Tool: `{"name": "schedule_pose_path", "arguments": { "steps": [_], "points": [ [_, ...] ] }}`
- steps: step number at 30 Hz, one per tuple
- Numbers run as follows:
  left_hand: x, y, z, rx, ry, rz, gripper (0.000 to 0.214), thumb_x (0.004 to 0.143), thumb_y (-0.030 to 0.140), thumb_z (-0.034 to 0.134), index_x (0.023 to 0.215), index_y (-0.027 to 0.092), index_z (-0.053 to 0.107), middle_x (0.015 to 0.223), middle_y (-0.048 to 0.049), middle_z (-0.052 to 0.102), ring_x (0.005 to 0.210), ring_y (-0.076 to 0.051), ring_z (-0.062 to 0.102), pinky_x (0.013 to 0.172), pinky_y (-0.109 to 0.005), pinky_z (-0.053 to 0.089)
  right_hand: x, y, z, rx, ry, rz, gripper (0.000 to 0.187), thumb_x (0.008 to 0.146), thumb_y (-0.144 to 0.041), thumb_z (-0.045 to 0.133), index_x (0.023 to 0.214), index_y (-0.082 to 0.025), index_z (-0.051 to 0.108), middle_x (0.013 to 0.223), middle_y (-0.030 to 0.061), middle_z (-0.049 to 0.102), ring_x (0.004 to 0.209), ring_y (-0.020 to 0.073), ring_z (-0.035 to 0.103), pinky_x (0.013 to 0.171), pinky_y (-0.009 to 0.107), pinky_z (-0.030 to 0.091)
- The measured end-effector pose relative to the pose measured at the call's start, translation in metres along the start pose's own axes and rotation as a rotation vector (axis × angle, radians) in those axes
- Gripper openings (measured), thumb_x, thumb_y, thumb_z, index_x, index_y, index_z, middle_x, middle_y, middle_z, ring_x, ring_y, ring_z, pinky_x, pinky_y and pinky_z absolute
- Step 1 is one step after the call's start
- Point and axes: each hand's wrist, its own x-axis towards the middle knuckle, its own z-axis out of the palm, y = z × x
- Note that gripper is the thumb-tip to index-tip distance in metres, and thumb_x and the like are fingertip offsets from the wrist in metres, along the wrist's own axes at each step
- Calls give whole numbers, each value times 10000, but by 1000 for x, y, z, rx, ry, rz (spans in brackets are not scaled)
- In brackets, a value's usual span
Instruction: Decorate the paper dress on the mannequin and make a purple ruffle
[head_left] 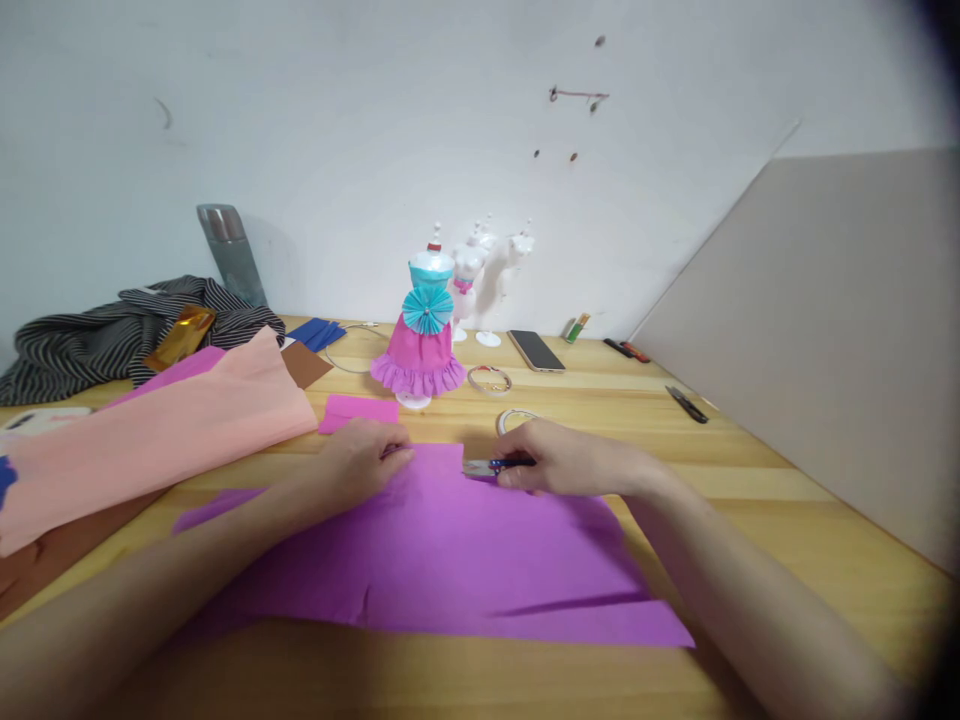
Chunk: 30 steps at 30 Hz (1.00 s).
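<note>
A large purple crepe paper sheet (pixel 450 560) lies flat on the wooden table (pixel 787 500) in front of me. My left hand (pixel 364 462) rests on its far edge with the fingers curled, pinching the paper. My right hand (pixel 559 460) is closed round small blue-handled scissors (pixel 491 466), whose blades point left at the paper's far edge. Just beyond stands a small mannequin (pixel 424 335) in a pink ruffled dress with a teal bow.
Peach and pink paper sheets (pixel 150 430) lie at the left, with striped cloth (pixel 112 335) and a metal bottle (pixel 229 255) behind. A phone (pixel 535 350), tape rolls (pixel 490 380), white mannequins (pixel 480 275) and black cutters (pixel 686 403) lie further back. A grey board (pixel 825 330) leans at the right.
</note>
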Motion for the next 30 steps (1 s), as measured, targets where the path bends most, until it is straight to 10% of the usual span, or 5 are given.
{"name": "schedule_pose_path", "arguments": {
  "steps": [30],
  "points": [
    [-3,-4,-5,261,30,92,273,885,275,409,701,164,577,683,-37,606,619,-148,488,567,-259,277,5,0,7,105,20,-63,258,852,-353,531,742,-139,622,634,-40,376,588,89,327,550,232,272]
  ]
}}
